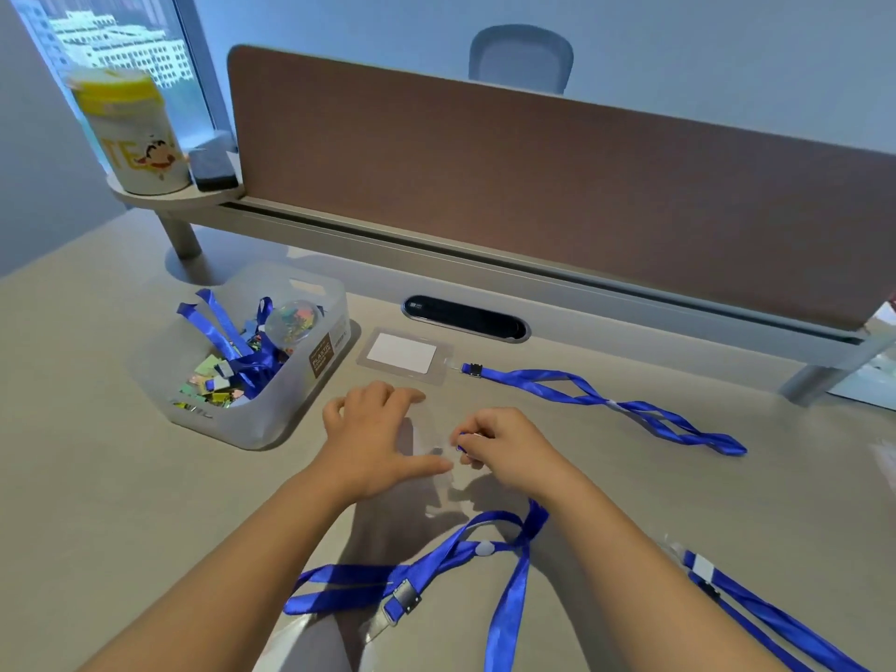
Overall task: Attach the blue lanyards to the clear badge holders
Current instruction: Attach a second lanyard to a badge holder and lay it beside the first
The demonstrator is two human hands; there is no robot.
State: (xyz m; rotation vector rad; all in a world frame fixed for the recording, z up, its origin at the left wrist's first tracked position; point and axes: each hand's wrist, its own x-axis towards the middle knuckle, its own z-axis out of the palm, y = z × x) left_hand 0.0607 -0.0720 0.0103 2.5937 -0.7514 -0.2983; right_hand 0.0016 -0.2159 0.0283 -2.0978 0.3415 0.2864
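My left hand (pixel 376 429) presses flat on the clear badge holder (pixel 426 441) mid-counter, my right hand (pixel 499 443) pinching the blue lanyard (pixel 509 589) clip at its edge.

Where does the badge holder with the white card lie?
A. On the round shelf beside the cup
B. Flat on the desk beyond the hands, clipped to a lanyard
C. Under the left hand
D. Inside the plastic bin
B: the badge holder lies flat on the desk, its right end joined to the clip of a lanyard.
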